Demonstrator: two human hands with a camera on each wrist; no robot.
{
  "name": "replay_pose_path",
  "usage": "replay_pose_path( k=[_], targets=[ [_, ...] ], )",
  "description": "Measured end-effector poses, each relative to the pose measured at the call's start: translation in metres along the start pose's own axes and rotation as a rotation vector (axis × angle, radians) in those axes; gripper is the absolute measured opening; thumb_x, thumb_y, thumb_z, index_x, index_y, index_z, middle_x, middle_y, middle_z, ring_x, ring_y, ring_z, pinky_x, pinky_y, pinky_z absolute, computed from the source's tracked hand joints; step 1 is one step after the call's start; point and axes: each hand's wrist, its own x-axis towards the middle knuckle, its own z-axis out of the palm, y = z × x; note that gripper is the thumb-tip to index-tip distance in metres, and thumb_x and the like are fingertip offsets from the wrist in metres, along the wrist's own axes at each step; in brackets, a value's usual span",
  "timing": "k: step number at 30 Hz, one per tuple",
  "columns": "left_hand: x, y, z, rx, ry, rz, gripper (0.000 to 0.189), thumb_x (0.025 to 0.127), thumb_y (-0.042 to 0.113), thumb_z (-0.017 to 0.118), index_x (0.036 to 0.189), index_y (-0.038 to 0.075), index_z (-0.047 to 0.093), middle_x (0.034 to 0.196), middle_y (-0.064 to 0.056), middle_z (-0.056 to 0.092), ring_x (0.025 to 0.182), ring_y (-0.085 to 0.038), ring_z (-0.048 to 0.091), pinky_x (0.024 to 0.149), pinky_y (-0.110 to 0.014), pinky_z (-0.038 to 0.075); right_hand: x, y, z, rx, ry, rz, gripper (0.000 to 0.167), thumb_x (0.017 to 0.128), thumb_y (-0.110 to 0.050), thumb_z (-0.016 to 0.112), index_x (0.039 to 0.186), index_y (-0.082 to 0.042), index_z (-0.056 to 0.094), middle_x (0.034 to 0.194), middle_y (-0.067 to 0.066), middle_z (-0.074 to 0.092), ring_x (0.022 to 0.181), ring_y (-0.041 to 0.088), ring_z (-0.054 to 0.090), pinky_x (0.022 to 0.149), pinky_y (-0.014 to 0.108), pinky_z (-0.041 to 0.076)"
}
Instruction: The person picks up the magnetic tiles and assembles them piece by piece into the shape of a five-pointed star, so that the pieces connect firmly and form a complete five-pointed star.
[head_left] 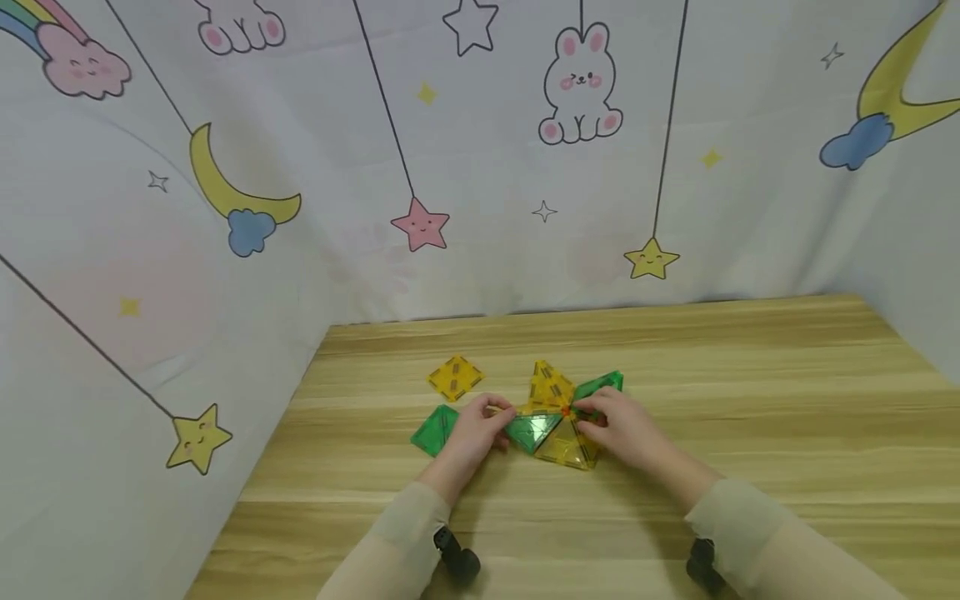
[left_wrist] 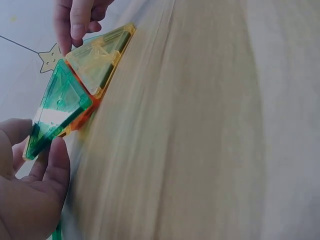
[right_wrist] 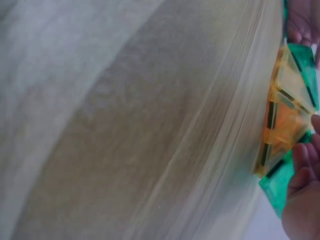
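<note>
Several see-through green and yellow magnetic tiles form a fan on the table. My left hand point(head_left: 477, 427) pinches the outer end of a green triangular tile point(left_wrist: 56, 107) between thumb and fingers. Its other end overlaps the fan's middle in the head view. At the fan's right side, my right hand point(head_left: 622, 423) holds another green tile point(right_wrist: 278, 186), with fingertips close to the middle. Beside these are a yellow triangular tile point(head_left: 567, 448) in front and a yellow tile point(head_left: 548, 386) behind. The right fingers partly hide the right-hand tiles.
Left of the fan lie a yellow tile shape point(head_left: 455, 377), set like a diamond, and a green tile shape point(head_left: 432, 430), partly behind my left hand. The wooden table point(head_left: 757, 400) meets a patterned cloth point(head_left: 495, 275) at the back and sides.
</note>
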Motion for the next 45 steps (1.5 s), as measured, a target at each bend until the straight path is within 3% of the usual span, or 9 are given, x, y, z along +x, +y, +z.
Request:
replay_pose_path(
  k=[5,9,14,20,26,31,40,45],
  targets=[
    [0.008,-0.015,-0.013,0.003,-0.018,0.029,0.027,0.092,0.009,0.059,0.113,-0.006,0.054,0.094,-0.016,0.063,0.074,-0.027,0.062,0.067,-0.04,0.052,-0.001,0.003,-0.002,-0.006,0.0,-0.016,0.03,0.085,-0.015,0.069,0.112,-0.003,0.066,0.097,0.004,0.056,0.069,0.008,0.047,0.058,0.024,0.043],
    [0.011,-0.026,-0.026,0.086,0.055,0.059,0.029,0.09,0.012,0.062,0.114,-0.003,0.056,0.091,-0.014,0.063,0.075,-0.023,0.06,0.066,-0.034,0.051,-0.002,0.004,-0.002,0.0,0.001,-0.024,0.031,0.084,-0.017,0.07,0.112,-0.002,0.066,0.097,0.004,0.057,0.069,0.008,0.048,0.059,0.024,0.043],
    [0.005,-0.032,-0.052,0.294,0.159,0.121,0.028,0.088,0.011,0.065,0.112,-0.002,0.059,0.094,-0.009,0.06,0.083,-0.02,0.055,0.074,-0.035,0.046,-0.005,0.006,-0.003,0.027,0.011,-0.036,0.034,0.083,-0.018,0.071,0.112,-0.002,0.066,0.098,0.005,0.059,0.07,0.008,0.049,0.06,0.024,0.044],
    [0.0,-0.041,-0.084,0.578,0.164,0.187,0.036,0.084,0.019,0.071,0.114,0.003,0.062,0.111,-0.014,0.058,0.103,-0.029,0.051,0.087,-0.046,0.042,-0.009,0.009,-0.006,0.023,0.021,-0.038,0.035,0.083,-0.018,0.072,0.114,-0.003,0.066,0.098,0.004,0.058,0.07,0.007,0.048,0.059,0.025,0.043],
    [-0.004,-0.051,-0.103,0.818,0.166,0.149,0.053,0.078,0.037,0.075,0.124,0.015,0.059,0.129,-0.015,0.049,0.118,-0.037,0.039,0.094,-0.056,0.03,-0.01,0.011,-0.007,0.012,0.026,-0.05,0.036,0.083,-0.017,0.071,0.115,-0.003,0.065,0.1,0.004,0.058,0.07,0.008,0.047,0.059,0.025,0.042],
    [-0.006,-0.055,-0.108,0.901,0.123,0.134,0.054,0.078,0.041,0.074,0.125,0.018,0.059,0.13,-0.011,0.05,0.115,-0.035,0.039,0.092,-0.055,0.027,-0.011,0.012,-0.007,-0.004,0.029,-0.063,0.036,0.082,-0.017,0.072,0.114,-0.002,0.065,0.1,0.005,0.059,0.071,0.008,0.049,0.06,0.025,0.043],
    [-0.01,-0.051,-0.102,1.001,0.065,0.21,0.05,0.075,0.045,0.075,0.117,0.02,0.063,0.123,-0.005,0.055,0.112,-0.036,0.042,0.089,-0.057,0.029,-0.013,0.014,-0.01,0.002,0.049,-0.087,0.035,0.082,-0.018,0.073,0.112,0.0,0.066,0.099,0.006,0.06,0.072,0.011,0.052,0.063,0.026,0.045],
    [-0.015,-0.052,-0.098,1.064,-0.003,0.267,0.053,0.074,0.05,0.074,0.117,0.021,0.062,0.121,-0.003,0.056,0.111,-0.033,0.044,0.088,-0.056,0.031,-0.017,0.012,-0.01,-0.009,0.068,-0.102,0.034,0.08,-0.016,0.074,0.111,-0.001,0.066,0.097,0.005,0.06,0.072,0.01,0.052,0.062,0.025,0.045]
  ],
)
